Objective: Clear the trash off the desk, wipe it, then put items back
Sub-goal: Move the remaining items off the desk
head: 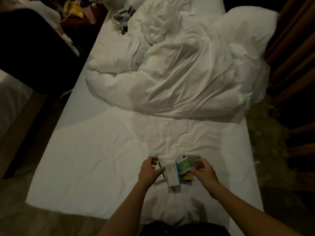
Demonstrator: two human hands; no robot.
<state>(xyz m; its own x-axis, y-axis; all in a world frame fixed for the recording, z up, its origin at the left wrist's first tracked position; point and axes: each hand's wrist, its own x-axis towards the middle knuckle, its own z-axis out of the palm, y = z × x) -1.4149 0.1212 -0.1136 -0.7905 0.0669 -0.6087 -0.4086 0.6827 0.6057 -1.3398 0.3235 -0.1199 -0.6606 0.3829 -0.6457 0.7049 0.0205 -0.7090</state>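
A small heap of packets lies on the white bed sheet near its front edge. It holds a white packet with a blue edge, a green patterned pouch and a brownish sachet. My left hand grips a clear packet with a green strip and yellow tab at the heap's left side. My right hand has its fingers curled on the green pouch at the right side. The picture is dim and blurred, so the exact hold is unclear.
A crumpled white duvet covers the far right half of the bed. Cables and small items lie at the bed's far end. A dark piece of furniture stands at the left, brown curtains at the right.
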